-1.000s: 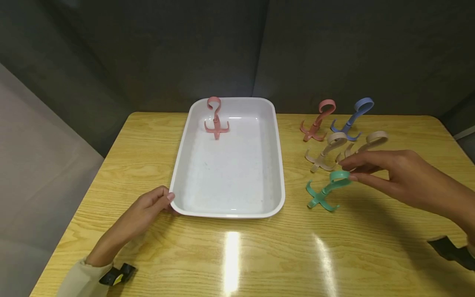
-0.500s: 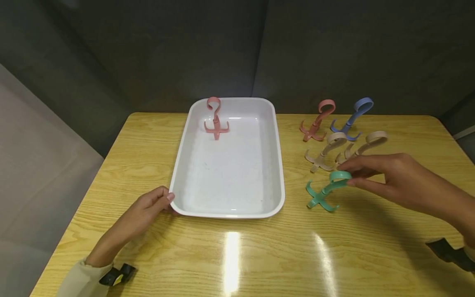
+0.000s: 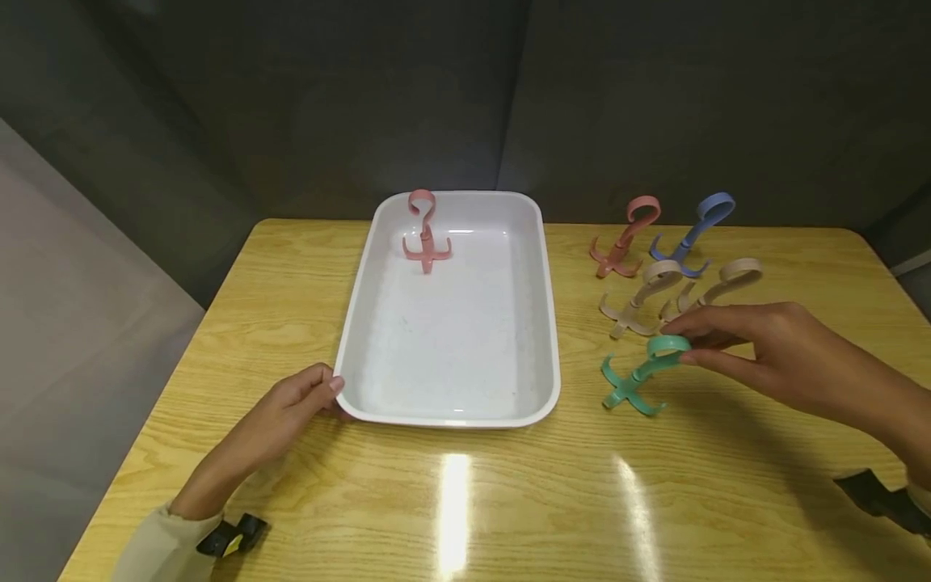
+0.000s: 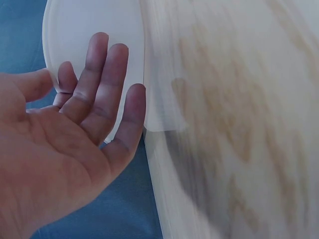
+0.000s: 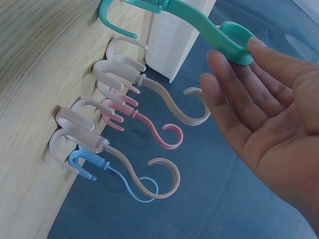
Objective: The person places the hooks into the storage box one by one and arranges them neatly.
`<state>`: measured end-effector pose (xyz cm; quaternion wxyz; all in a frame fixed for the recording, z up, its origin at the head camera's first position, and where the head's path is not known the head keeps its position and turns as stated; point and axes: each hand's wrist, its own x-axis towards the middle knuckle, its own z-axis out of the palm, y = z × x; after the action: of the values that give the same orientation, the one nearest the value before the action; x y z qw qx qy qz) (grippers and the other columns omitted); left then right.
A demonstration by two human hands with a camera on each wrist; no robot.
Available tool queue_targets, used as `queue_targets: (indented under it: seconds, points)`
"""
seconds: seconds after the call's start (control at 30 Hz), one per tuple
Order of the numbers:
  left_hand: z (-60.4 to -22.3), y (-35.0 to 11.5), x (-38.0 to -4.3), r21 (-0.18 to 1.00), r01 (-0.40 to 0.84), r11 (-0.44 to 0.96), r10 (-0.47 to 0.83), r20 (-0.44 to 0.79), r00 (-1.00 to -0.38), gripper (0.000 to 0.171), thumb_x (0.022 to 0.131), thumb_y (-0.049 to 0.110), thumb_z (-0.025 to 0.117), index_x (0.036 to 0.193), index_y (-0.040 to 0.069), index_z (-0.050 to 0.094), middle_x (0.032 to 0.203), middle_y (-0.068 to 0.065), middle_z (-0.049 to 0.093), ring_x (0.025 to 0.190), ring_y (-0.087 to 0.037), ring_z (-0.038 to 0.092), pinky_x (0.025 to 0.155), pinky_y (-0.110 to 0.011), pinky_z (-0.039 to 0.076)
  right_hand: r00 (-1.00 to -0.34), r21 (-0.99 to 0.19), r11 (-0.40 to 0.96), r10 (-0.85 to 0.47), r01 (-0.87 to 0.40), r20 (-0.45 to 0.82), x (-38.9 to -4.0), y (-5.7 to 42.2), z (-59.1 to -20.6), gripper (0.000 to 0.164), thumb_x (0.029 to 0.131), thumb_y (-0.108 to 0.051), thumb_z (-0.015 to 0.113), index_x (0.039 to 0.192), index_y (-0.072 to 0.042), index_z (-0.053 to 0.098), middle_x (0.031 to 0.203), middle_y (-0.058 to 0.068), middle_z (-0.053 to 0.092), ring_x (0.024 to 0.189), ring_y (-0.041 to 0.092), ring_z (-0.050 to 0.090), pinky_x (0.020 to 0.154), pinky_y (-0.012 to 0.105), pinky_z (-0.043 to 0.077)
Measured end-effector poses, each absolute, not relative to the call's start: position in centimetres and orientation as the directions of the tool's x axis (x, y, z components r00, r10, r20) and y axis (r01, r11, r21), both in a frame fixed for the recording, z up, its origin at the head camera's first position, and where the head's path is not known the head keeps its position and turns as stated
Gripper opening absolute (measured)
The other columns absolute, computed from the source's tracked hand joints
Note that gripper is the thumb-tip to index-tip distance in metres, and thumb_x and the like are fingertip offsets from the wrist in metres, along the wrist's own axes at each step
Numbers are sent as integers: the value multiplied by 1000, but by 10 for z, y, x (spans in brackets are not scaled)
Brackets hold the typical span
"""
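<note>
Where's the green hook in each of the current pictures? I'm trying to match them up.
Head: the green hook is right of centre, its curl pinched by the right hand.
Left wrist: not in this picture.
Right wrist: the green hook runs along the top, its base partly cut off by the picture's edge.
Shared landmark: the wooden table, visible in all three.

Passage free across bare near tabletop (image 3: 538,493) and up strip between white tray (image 3: 444,422) and green hook (image 3: 640,374). Left beige hook (image 3: 642,296), right beige hook (image 3: 720,288), red hook (image 3: 625,236), blue hook (image 3: 694,236) crowd space beyond. Right hand (image 3: 774,356) blocks right side of green hook. In tray, pink hook (image 3: 427,243) obstructs far left; remaining floor unobstructed. Left hand (image 3: 291,408) blocks near left corner.
</note>
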<state>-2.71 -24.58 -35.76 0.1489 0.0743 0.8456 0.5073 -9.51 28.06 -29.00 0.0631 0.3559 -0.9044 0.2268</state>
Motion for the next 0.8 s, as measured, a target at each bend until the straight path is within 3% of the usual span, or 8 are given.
queue_targets:
  seconds: [0.27, 0.43, 0.67, 0.8]
  points:
    - [-357, -246, -28, 878, -34, 477, 275, -186, -943, 35, 114, 28, 45, 97, -2, 53, 100, -11, 65, 100, -29, 70, 89, -40, 56, -725, -338, 642, -629, -688, 282, -98, 280, -287, 40, 80, -3, 87, 115, -20, 77, 94, -14, 76, 81, -4, 67, 64, 13, 48]
    - [-358, -245, -28, 880, -36, 474, 279, -188, -942, 35, 114, 28, 45, 96, -2, 51, 99, -12, 64, 100, -29, 70, 88, -40, 56, -693, -311, 619, -637, -721, 339, -100, 280, -285, 38, 79, -5, 88, 114, -16, 77, 98, -8, 76, 81, -5, 67, 64, 11, 48]
    - [-358, -245, -27, 880, -36, 474, 271, -185, -945, 34, 114, 27, 45, 96, -2, 52, 100, -12, 64, 100, -28, 70, 88, -39, 56, -641, -306, 565, -645, -767, 417, -104, 279, -279, 25, 90, -24, 81, 113, -14, 77, 100, -8, 75, 84, -9, 66, 68, 10, 49]
    - [-357, -245, -27, 874, -38, 484, 266, -189, -945, 34, 114, 28, 45, 96, -1, 52, 99, -11, 64, 100, -27, 71, 88, -40, 55, -643, -289, 578, -634, -763, 429, -106, 278, -274, 26, 90, -26, 81, 113, -14, 78, 98, -8, 75, 83, -9, 65, 67, 11, 48]
